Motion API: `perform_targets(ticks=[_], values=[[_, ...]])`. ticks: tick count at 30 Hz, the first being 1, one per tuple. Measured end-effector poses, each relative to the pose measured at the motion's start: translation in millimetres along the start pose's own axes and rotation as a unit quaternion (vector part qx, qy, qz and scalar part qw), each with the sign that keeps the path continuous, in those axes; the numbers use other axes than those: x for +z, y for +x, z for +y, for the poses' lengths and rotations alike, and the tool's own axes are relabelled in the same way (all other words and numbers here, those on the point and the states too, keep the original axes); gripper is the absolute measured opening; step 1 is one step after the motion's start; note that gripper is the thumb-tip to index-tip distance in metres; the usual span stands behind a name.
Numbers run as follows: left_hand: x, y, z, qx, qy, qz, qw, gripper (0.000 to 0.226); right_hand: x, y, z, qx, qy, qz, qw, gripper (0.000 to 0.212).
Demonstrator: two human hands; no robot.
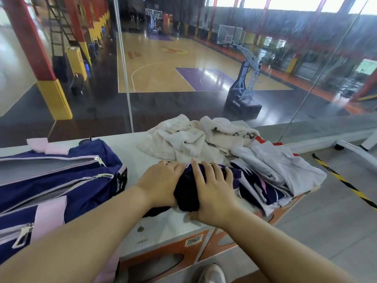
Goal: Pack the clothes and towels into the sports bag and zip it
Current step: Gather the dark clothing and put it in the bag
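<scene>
A navy and lilac sports bag point(61, 180) lies on the left of the white table top point(126, 139), its zips open. In front of me sits a rolled black and purple garment point(188, 193). My left hand point(161, 182) curls round its left side and my right hand point(212, 193) wraps over its right side, thumb at the near edge. Crumpled cream towels point(193, 139) are heaped just behind the garment. White, red-trimmed clothes with a navy patterned piece point(273, 172) are piled to the right.
The table is a white box with orange sides point(173, 248); its right edge drops to a grey floor with a yellow-black striped strip point(342, 180). A glass wall point(126, 78) stands right behind the table, over a basketball court. My white shoe point(213, 274) shows below.
</scene>
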State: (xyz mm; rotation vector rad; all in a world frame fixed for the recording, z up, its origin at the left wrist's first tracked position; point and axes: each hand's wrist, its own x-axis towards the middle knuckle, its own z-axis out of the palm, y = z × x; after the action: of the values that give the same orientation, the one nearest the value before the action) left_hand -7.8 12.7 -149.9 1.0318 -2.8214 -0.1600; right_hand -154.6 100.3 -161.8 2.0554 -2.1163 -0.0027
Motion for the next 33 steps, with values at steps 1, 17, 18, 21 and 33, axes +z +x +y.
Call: perform_targets(ticks=[1, 17, 18, 21, 33], values=[[0, -1, 0, 0.002, -0.006, 0.001, 1.0, 0.073, 3, 1, -1, 0.005, 0.004, 0.016, 1.0, 0.127], [-67, -83, -31, -0.048, -0.004, -0.031, 0.998, 0.076, -91, 21, -7, -0.053, -0.009, -0.087, 0.995, 0.055], [-75, -93, -38, -0.055, 0.007, -0.027, 0.998, 0.069, -99, 21, -10, -0.05, -0.008, -0.082, 0.995, 0.052], [-98, -130, -62, -0.082, 0.053, 0.002, 0.995, 0.046, -115, 24, -19, -0.027, 0.02, -0.058, 0.998, 0.052], [-99, -282, -161, -0.267, -0.029, -0.068, 0.961, 0.065, -144, 36, -113, 0.033, 0.219, 0.078, 0.972, 0.054]])
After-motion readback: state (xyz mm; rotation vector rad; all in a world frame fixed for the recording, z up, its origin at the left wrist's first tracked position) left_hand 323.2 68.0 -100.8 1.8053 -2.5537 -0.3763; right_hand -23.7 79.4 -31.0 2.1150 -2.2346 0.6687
